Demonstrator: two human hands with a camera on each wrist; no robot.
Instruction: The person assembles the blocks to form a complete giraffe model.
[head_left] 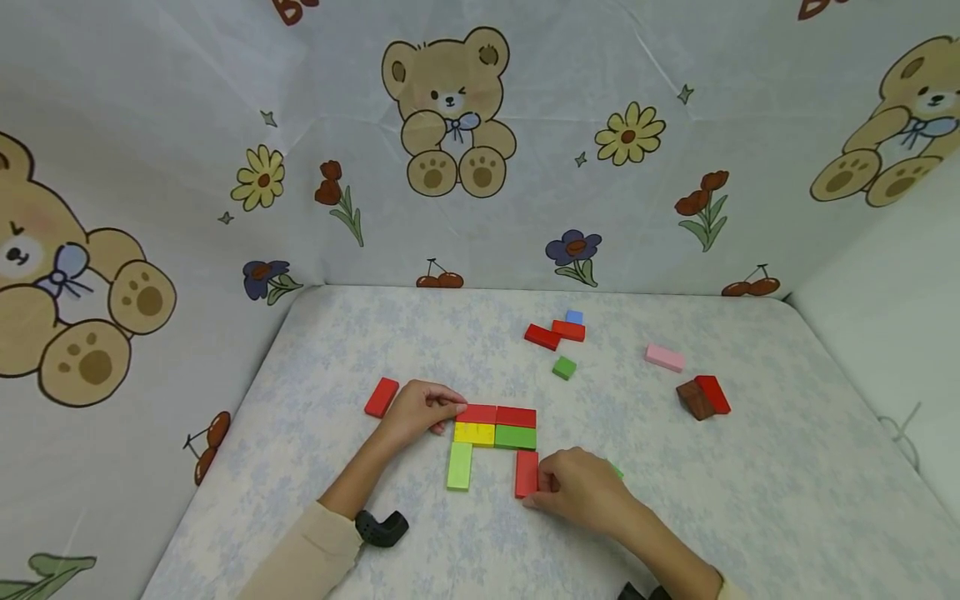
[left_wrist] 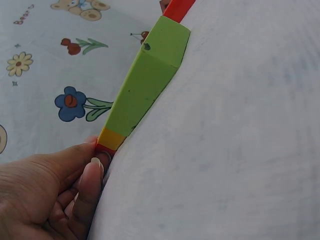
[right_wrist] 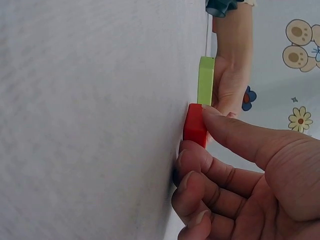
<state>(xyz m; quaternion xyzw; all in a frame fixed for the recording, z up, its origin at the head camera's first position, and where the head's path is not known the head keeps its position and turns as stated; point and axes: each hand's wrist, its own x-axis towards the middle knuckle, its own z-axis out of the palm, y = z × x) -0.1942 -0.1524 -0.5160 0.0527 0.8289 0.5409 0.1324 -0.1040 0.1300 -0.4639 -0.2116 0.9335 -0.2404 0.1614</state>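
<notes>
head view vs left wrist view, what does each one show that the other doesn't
Only the head view: the pink block, the brown block and the blue block, all lying apart from the arranged blocks.

Only the left wrist view: dark marks on the light green block, which cannot be made out in the head view.

Both: that light green block, the yellow block, and the left hand with its fingertips at the end of a red block.

Soft diffuse light, head pic fairly bright & mostly sharp, wrist pics greyer w/ tabletop (left_wrist: 240,150) blurry
</notes>
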